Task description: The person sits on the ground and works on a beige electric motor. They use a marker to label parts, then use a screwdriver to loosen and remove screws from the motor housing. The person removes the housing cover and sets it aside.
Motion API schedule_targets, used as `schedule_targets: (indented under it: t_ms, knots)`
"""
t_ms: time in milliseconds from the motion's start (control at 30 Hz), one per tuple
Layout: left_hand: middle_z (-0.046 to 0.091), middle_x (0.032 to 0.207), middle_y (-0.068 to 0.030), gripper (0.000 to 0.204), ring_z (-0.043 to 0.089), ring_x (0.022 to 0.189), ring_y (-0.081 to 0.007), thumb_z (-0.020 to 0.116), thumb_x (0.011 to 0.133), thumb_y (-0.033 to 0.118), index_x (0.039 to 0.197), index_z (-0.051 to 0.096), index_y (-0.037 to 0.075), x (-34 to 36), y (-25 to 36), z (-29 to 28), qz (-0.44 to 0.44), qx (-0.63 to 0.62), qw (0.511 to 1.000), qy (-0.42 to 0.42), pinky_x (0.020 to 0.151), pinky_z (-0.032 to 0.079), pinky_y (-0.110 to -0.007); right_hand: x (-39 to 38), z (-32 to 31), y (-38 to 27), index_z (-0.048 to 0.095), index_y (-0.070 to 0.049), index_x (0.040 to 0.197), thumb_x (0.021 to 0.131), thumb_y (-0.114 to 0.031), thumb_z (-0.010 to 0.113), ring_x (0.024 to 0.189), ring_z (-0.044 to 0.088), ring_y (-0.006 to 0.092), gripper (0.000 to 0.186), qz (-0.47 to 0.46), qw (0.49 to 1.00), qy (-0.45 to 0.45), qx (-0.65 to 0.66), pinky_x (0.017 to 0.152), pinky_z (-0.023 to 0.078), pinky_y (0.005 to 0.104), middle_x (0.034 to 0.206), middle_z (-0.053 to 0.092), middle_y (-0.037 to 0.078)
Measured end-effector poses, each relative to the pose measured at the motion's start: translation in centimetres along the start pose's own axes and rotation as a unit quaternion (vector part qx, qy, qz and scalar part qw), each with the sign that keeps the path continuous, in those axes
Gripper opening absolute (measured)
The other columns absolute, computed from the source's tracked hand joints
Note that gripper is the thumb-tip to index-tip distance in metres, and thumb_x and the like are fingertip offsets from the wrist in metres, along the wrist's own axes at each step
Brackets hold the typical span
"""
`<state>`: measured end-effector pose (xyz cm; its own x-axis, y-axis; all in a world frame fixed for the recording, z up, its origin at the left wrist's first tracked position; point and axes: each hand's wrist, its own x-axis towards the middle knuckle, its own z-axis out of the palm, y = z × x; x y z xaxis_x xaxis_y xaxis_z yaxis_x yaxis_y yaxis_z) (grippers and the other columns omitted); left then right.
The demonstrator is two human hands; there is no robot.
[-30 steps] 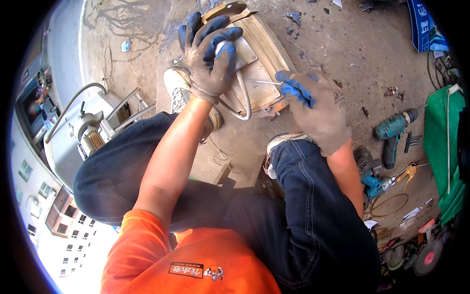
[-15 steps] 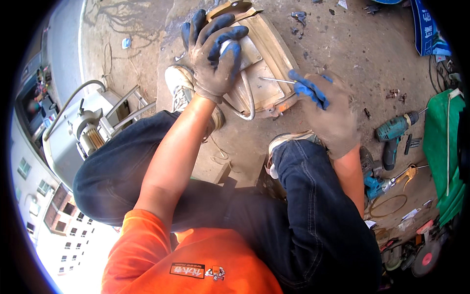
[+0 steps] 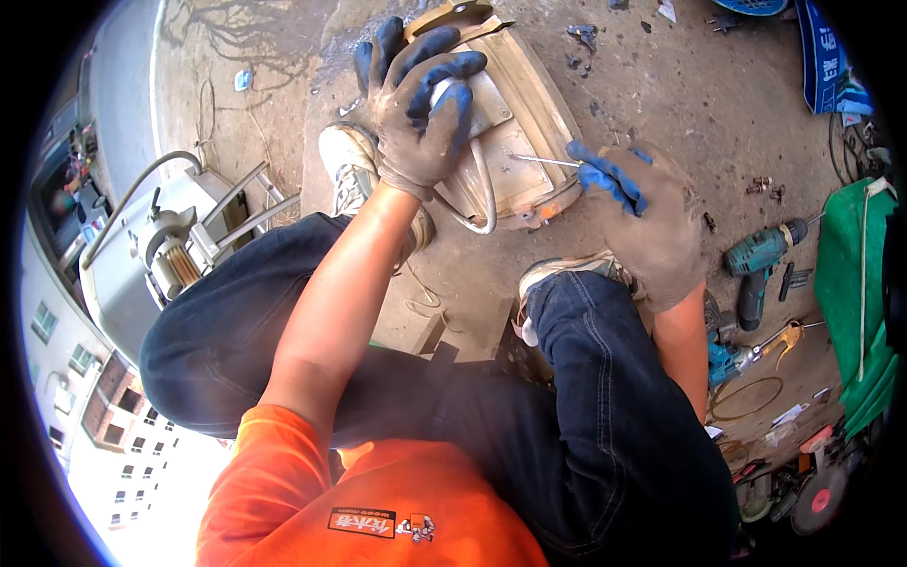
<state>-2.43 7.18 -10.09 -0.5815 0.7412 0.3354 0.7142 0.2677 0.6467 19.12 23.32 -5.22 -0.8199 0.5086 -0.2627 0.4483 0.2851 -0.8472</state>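
A dusty metal housing [image 3: 537, 106], like a floodlight's, lies on the ground in front of me. On it sits a smaller metal cover plate [image 3: 489, 106], and a thick grey cable [image 3: 489, 194] loops out past its near edge. My left hand [image 3: 416, 113], in a grey-brown and blue glove, rests over the plate; thumb and forefinger curve around a pale rounded part [image 3: 440, 91], mostly hidden, while the other fingers stretch out. My right hand [image 3: 647, 213], gloved alike, grips a screwdriver with its handle hidden. The thin shaft [image 3: 543, 160] points left over the housing, its tip apparently off any screw.
At the right lie a teal cordless drill [image 3: 761, 260], another blue power tool [image 3: 727, 359], a green cloth [image 3: 855, 283] and a cutting disc [image 3: 820, 499]. A white machine with a metal frame [image 3: 179, 246] stands left. My shoes [image 3: 350, 165] flank the housing's near side.
My right hand has shifted slightly right and down, carrying the screwdriver with it. The left hand stays on the plate around the pale part; the whole view has shifted a little.
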Motion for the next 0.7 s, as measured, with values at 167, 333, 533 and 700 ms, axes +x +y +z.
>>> schedule_targets:
  t_ms: [167, 333, 533, 700]
  knots:
    - [0.069, 0.126, -0.0057, 0.028, 0.042, 0.139, -0.0403, 0.061, 0.084, 0.027, 0.103, 0.080, 0.019, 0.08, 0.25, -0.08, -0.003, -0.010, 1.000, 0.006, 0.120, 0.020, -0.055, 0.30, 0.91, -0.09, 0.075, -0.011, 0.109, 0.081, -0.012, 0.072, 0.083, 0.066, 0.0341, 0.028, -0.078, 0.995, -0.003, -0.056, 0.078, 0.053, 0.0428, 0.091, 0.068, 0.015]
    - [0.069, 0.126, -0.0069, 0.027, 0.042, 0.138, -0.0410, 0.062, 0.085, 0.026, 0.104, 0.080, 0.019, 0.19, 0.19, -0.04, 0.006, 0.003, 1.000, -0.002, 0.119, 0.024, -0.053, 0.19, 1.00, -0.20, 0.075, -0.013, 0.111, 0.082, -0.015, 0.070, 0.080, 0.064, 0.0359, 0.030, -0.046, 0.998, 0.008, -0.042, 0.076, 0.052, 0.0449, 0.086, 0.066, 0.017]
    - [0.069, 0.126, -0.0074, 0.026, 0.043, 0.138, -0.0410, 0.061, 0.086, 0.026, 0.103, 0.080, 0.019, 0.30, 0.40, -0.01, 0.011, 0.013, 1.000, -0.004, 0.119, 0.023, -0.054, 0.24, 0.85, 0.05, 0.076, -0.015, 0.111, 0.082, -0.016, 0.071, 0.079, 0.065, 0.0352, 0.029, -0.032, 0.999, -0.002, -0.006, 0.075, 0.052, 0.0443, 0.087, 0.066, 0.018]
    - [0.069, 0.127, -0.0075, 0.026, 0.044, 0.137, -0.0401, 0.061, 0.087, 0.027, 0.103, 0.080, 0.018, 0.08, -0.02, 0.11, 0.013, 0.008, 1.000, 0.001, 0.119, 0.022, -0.054, 0.57, 0.68, -0.59, 0.075, -0.014, 0.109, 0.082, -0.018, 0.071, 0.079, 0.066, 0.0352, 0.027, -0.045, 0.999, -0.007, -0.004, 0.076, 0.052, 0.0449, 0.088, 0.067, 0.018]
